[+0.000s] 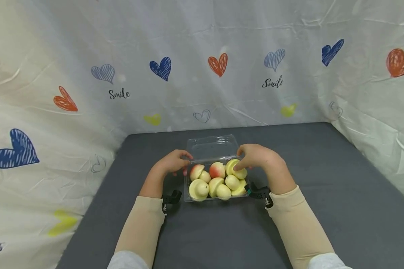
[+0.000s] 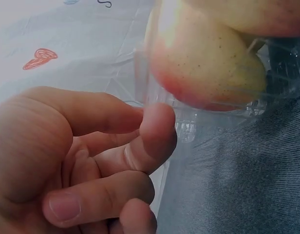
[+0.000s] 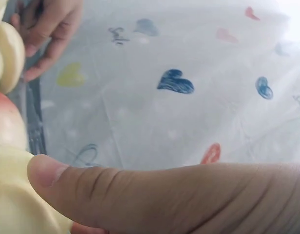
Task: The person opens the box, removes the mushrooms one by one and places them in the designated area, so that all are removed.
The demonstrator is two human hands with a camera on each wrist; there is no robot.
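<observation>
A clear plastic clamshell box (image 1: 186,197) lies with its lid (image 1: 213,146) folded back, away from the person. Several yellow and red fruits, apple- or peach-like (image 1: 217,170), some with cut-looking pale faces, fill the base. My left hand (image 1: 174,161) is at the box's left rear corner; in the left wrist view its thumb and forefinger (image 2: 159,122) pinch the thin plastic edge beside a red-yellow fruit (image 2: 208,68). Across from it, my right hand (image 1: 260,157) curves over the right rear corner. Its thumb (image 3: 50,173) touches a pale fruit (image 3: 18,195); the other fingers are mostly hidden.
Beneath the box is a dark grey tabletop (image 1: 215,235). A white sheet (image 1: 188,89) printed with hearts and "Smile" hangs behind and along the sides. Black wrist devices (image 1: 171,198) sit close to the box's near corners.
</observation>
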